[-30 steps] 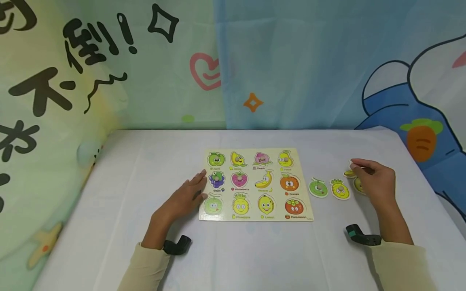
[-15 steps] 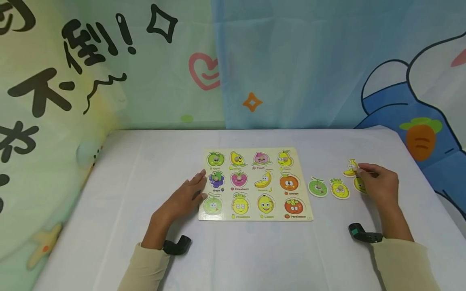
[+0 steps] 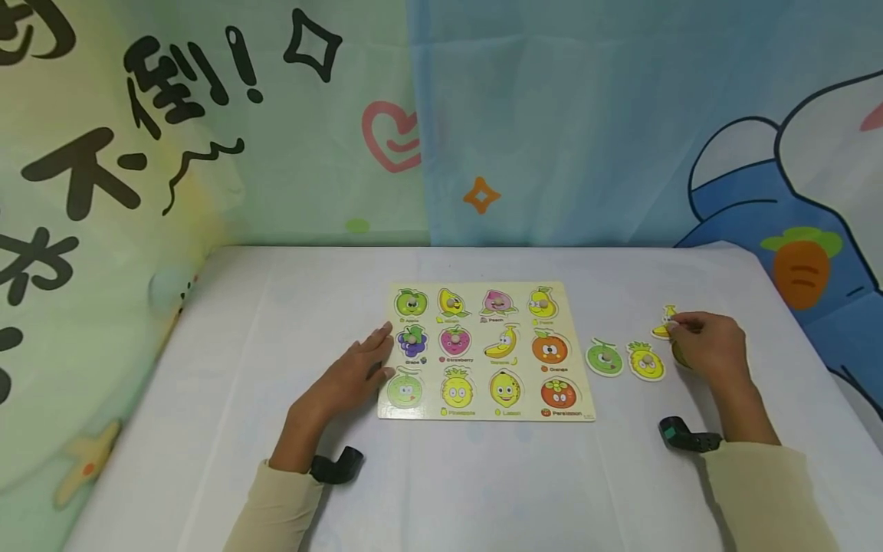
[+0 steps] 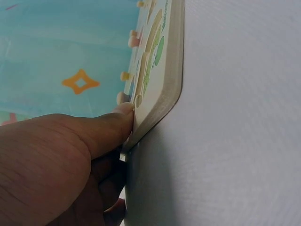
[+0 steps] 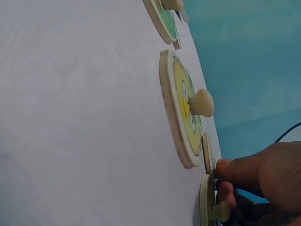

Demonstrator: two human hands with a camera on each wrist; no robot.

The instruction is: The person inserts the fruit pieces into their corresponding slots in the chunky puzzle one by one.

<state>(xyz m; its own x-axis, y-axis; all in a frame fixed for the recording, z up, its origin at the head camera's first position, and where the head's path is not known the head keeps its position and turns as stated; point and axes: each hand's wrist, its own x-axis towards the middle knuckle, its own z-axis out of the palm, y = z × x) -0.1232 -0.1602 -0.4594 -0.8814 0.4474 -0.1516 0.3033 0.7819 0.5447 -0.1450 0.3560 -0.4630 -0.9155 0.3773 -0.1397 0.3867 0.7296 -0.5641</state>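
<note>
A wooden fruit puzzle board (image 3: 483, 418) lies on the white table. My left hand (image 3: 352, 377) rests along its left side, fingers fairly straight; in the left wrist view the thumb (image 4: 110, 129) touches the board's edge. Off to the right, my right hand (image 3: 713, 345) pinches a banana puzzle piece (image 3: 660, 333) between thumb and fingertips. Part of that piece is covered by the fingers. A yellow round piece (image 3: 679, 356) is mostly hidden under the hand; its knob (image 5: 221, 211) shows in the right wrist view.
Between board and right hand lie a green round fruit piece (image 3: 604, 358) and a pineapple piece (image 3: 646, 362), knobs up. A patterned cloth backdrop (image 3: 552, 123) stands behind the white table (image 3: 483, 491). Both wrists wear black camera mounts.
My right hand shifted right, uncovering more of the banana piece, then came back left over it. The yellow round piece is now more covered. My left hand stays at the board.
</note>
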